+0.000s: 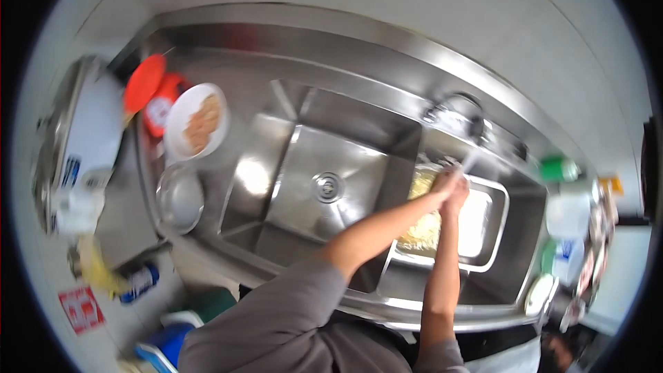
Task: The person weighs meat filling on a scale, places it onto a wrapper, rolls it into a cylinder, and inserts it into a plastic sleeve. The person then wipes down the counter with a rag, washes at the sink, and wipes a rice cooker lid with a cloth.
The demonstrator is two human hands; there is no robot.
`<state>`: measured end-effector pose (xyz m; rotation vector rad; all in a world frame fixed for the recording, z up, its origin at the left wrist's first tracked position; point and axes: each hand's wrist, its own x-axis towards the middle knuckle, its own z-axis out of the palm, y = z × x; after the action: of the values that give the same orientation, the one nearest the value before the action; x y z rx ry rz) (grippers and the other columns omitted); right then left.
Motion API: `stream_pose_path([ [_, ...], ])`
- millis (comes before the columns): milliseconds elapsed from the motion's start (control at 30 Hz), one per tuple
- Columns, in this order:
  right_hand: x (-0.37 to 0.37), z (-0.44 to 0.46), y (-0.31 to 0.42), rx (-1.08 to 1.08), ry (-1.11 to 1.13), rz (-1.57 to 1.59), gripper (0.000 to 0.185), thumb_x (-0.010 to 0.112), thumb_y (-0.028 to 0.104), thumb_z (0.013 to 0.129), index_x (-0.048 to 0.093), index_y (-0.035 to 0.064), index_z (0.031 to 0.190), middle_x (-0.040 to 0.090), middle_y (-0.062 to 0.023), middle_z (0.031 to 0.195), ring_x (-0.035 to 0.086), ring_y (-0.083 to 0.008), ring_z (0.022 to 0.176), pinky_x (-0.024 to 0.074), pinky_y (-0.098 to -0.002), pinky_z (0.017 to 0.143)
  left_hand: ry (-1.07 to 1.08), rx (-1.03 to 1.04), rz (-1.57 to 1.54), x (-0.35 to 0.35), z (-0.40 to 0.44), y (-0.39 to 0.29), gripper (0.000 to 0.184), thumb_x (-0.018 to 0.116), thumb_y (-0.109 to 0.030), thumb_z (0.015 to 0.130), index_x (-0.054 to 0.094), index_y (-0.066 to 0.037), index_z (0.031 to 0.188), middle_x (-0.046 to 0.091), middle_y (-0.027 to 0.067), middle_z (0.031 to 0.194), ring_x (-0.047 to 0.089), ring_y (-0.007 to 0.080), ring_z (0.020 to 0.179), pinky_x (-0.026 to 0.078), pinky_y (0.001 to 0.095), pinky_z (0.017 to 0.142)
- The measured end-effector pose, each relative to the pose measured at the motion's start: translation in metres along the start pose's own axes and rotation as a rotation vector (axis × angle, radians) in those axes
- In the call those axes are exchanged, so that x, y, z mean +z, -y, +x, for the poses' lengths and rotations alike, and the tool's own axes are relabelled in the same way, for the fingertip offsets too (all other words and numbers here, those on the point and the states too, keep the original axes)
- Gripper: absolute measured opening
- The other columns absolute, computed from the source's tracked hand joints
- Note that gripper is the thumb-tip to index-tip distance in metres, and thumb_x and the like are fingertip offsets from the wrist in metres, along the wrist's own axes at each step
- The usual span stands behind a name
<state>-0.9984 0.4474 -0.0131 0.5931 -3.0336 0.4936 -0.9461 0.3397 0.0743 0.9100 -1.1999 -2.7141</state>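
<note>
My left hand (447, 182) and my right hand (456, 200) are pressed together over the right-hand sink basin (528, 235). Their fingers look closed, but blur hides what is between them. Under them a rectangular metal tray (498, 238) rests in the basin. In the tray's left part lies pale yellow, shredded-looking food (421, 231), with shiny clear material around it that looks like a plastic bag. A pale, slanting streak (474, 159) reaches the hands from the tap (483, 131); I cannot tell whether it is water or the spout.
Left of my hands is a second basin (359, 159) with a drain (327, 187). On the left counter, a white bowl (176, 124) of brownish food stands by a red scale (157, 112), near a metal bowl (181, 199). Bottles and containers (568, 214) line the right edge.
</note>
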Motion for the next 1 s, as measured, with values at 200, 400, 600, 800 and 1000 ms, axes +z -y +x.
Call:
stream_pose_path([
  [200,-0.1,-0.002,0.102,0.421,0.021,1.409,0.023,0.056,0.021,0.093,0.057,0.0011,0.105,0.063,-0.0088,0.095,0.056,-0.0161,0.087,0.0454,-0.0289,0.08,-0.057,-0.164,-0.201,0.017,0.007,-0.002,0.04,0.049,-0.042,0.091,0.06,-0.007,0.104,0.06,0.0088,0.1,0.056,0.0171,0.095,0.047,0.0332,0.078],
  [400,-0.081,0.007,0.115,0.309,-0.167,0.992,0.035,0.055,0.029,0.09,0.064,-0.0045,0.087,0.065,-0.0219,0.083,0.06,-0.0263,0.076,0.0465,-0.0372,0.075,0.072,-0.043,-0.005,-0.01,-0.005,-0.025,0.059,0.035,-0.06,0.094,0.04,-0.017,0.133,0.052,0.0045,0.122,0.054,0.0185,0.106,0.048,0.0393,0.078],
  [600,-0.078,0.09,0.082,-0.114,-0.06,0.569,0.043,0.064,0.04,0.086,0.066,-0.003,0.083,0.067,-0.013,0.074,0.063,-0.021,0.072,0.0485,-0.0334,0.069,0.212,-0.018,0.499,-0.024,-0.012,-0.036,0.048,0.056,-0.031,0.094,0.038,-0.011,0.135,0.055,0.005,0.12,0.058,0.0134,0.098,0.051,0.0295,0.07],
  [800,-0.028,0.183,0.079,-0.367,-0.079,0.339,0.025,0.066,0.023,0.083,0.067,-0.002,0.08,0.067,-0.0138,0.07,0.065,-0.0229,0.067,0.0516,-0.0337,0.063,0.323,0.082,0.584,-0.01,0.001,-0.05,0.03,0.066,-0.016,0.083,0.06,-0.001,0.108,0.068,0.0106,0.085,0.065,0.0189,0.075,0.052,0.0319,0.07],
  [1000,-0.066,0.196,0.112,0.133,0.094,0.762,0.015,0.069,0.015,0.075,0.07,0.0,0.074,0.066,-0.0214,0.077,0.068,-0.0308,0.074,0.0511,-0.035,0.07,0.171,0.309,1.329,0.0,-0.031,-0.088,0.029,0.069,-0.024,0.08,0.065,-0.005,0.101,0.066,0.0182,0.096,0.062,0.0354,0.097,0.048,0.0439,0.083],
])
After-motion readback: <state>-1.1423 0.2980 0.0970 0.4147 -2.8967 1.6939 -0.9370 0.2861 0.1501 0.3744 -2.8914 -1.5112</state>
